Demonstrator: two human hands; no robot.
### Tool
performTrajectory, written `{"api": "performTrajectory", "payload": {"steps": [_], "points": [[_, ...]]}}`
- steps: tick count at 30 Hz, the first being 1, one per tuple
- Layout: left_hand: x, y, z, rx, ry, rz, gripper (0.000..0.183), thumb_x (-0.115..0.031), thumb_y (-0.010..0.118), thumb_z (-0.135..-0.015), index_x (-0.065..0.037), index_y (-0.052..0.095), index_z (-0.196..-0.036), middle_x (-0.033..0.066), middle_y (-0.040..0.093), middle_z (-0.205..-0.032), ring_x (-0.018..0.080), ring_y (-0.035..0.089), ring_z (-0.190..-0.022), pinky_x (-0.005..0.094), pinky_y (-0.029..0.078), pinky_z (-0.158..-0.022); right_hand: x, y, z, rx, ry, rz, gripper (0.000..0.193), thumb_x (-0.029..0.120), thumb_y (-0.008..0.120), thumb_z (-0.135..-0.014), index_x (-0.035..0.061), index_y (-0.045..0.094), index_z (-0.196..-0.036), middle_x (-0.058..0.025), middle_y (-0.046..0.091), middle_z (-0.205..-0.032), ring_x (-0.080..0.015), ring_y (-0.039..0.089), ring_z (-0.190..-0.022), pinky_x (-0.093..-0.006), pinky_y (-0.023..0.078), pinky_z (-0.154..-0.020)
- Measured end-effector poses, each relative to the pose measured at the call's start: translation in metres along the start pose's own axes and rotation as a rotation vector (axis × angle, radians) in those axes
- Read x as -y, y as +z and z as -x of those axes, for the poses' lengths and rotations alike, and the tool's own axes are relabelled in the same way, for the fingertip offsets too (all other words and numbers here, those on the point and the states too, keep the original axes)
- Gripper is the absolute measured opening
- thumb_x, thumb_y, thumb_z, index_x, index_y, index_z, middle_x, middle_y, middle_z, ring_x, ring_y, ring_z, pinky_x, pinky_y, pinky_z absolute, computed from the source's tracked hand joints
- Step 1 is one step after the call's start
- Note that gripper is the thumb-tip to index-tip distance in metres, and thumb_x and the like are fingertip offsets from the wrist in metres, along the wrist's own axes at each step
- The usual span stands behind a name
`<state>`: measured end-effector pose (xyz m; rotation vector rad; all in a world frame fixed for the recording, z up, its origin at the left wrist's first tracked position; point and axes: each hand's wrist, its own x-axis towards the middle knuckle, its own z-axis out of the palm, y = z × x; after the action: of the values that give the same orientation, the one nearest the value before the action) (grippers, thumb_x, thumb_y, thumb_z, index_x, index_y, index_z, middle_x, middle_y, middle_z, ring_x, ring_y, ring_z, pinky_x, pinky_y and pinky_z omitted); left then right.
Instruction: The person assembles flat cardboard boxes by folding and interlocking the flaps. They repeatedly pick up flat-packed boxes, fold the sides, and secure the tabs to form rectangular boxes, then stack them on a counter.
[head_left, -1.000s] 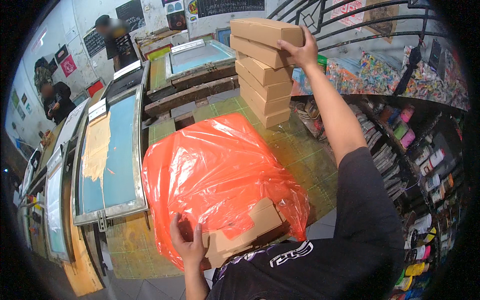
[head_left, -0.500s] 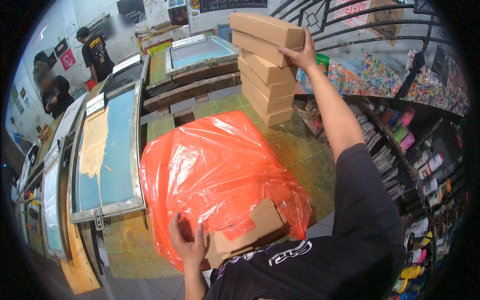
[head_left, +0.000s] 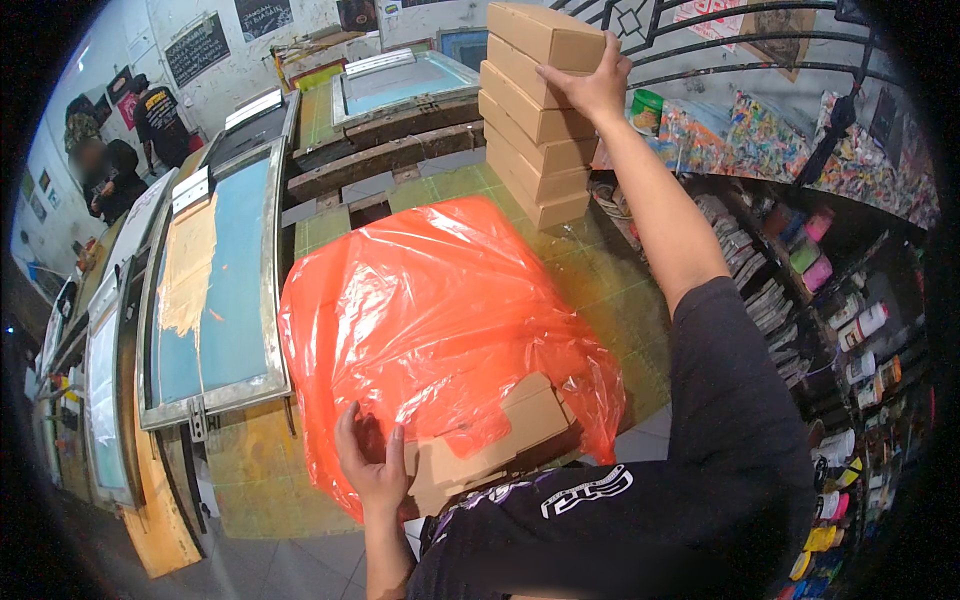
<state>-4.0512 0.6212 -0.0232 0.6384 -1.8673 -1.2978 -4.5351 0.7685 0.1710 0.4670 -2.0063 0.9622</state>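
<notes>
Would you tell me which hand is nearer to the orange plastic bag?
Left. The left hand grips the orange plastic bag at its open end; the right hand rests on the stacked cardboard boxes beyond it.
</notes>
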Motion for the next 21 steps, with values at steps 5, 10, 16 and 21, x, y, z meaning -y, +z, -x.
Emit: {"api": "performTrajectory", "payload": {"steps": [5, 10, 16, 21], "points": [[-0.016, -0.002, 0.012, 0.029, 0.204, -0.093, 0.046, -0.004, 0.071, -0.075, 0.002, 0.054, -0.118, 0.0160, 0.058, -0.113, 0.0271, 0.059, -0.100, 0.0350, 0.047, -0.087, -0.003, -0.025, 0.004, -0.095, -0.080, 0.064, 0.118, 0.054, 0.082, -0.057, 0.0067, 0.017, -0.143, -0.0253, 0.034, -0.131, -0.0408, 0.040, -0.119, -0.0466, 0.038, -0.099], [-0.039, -0.023, 0.038, 0.576, 0.373, -0.214, 0.035, -0.012, 0.075, -0.071, 0.000, 0.064, -0.102, 0.0143, 0.062, -0.109, 0.0316, 0.060, -0.095, 0.0402, 0.046, -0.086, 0.039, -0.074, 0.091, -0.067, -0.340, -0.312, 0.086, 0.034, 0.078, -0.073, -0.0007, 0.033, -0.138, -0.0192, 0.045, -0.130, -0.0311, 0.049, -0.115, -0.0415, 0.042, -0.096], [-0.016, -0.009, 0.086, 0.590, 0.406, -0.613, 0.066, -0.034, 0.073, -0.074, -0.008, 0.049, -0.131, 0.0167, 0.047, -0.136, 0.0358, 0.042, -0.127, 0.0539, 0.029, -0.104, 0.063, -0.166, 0.280, 0.968, -0.403, -0.672, 0.051, 0.018, 0.078, -0.070, 0.0003, 0.059, -0.114, -0.0152, 0.063, -0.107, -0.0288, 0.061, -0.098, -0.0370, 0.048, -0.088], [-0.017, -0.019, 0.110, 0.420, 0.195, -0.775, 0.073, -0.030, 0.077, -0.071, -0.008, 0.049, -0.135, 0.0184, 0.039, -0.144, 0.0387, 0.031, -0.135, 0.0475, 0.027, -0.109, 0.046, -0.209, 0.342, 1.079, -0.396, -0.697, 0.048, 0.017, 0.079, -0.065, 0.0030, 0.063, -0.108, -0.0158, 0.062, -0.111, -0.0319, 0.060, -0.100, -0.0397, 0.047, -0.088]]}}
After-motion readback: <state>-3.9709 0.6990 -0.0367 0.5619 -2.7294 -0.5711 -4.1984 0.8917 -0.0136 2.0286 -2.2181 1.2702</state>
